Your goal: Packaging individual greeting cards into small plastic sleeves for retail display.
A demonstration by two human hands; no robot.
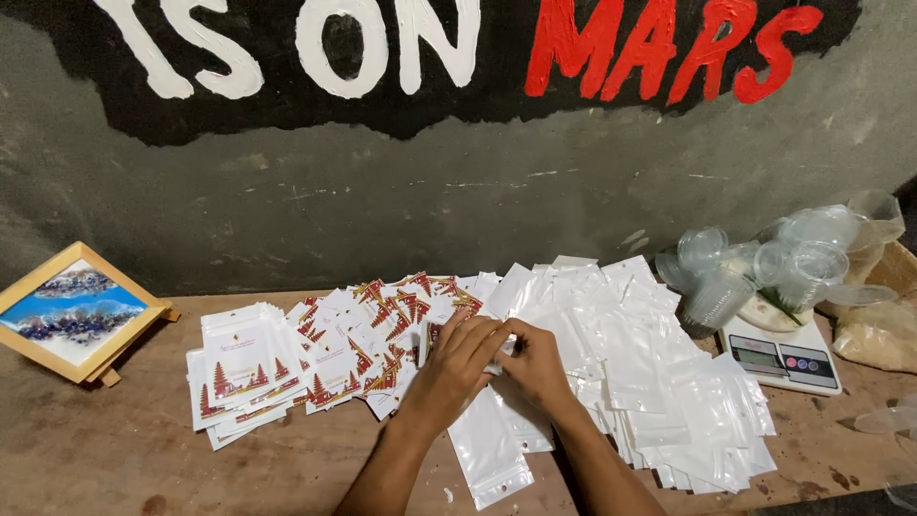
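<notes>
My left hand [457, 360] and my right hand [535, 363] meet over the middle of a wooden table [115, 449], fingers pinched together on a small white pouch [504, 346] between them. Beneath the hands lie several glossy white plastic pouches [659, 382] spread to the right. On the left sit printed pouches with red tree shapes [382, 334], and a neater stack of them [239, 368] lies further left. One long white pouch [489, 449] lies between my forearms.
A framed blue and white picture [72, 311] leans at the table's left end. At right, a white kitchen scale [783, 358] carries clear plastic cups [764, 268], with a bag of pale grains [884, 334] beside it. A dark painted wall stands behind.
</notes>
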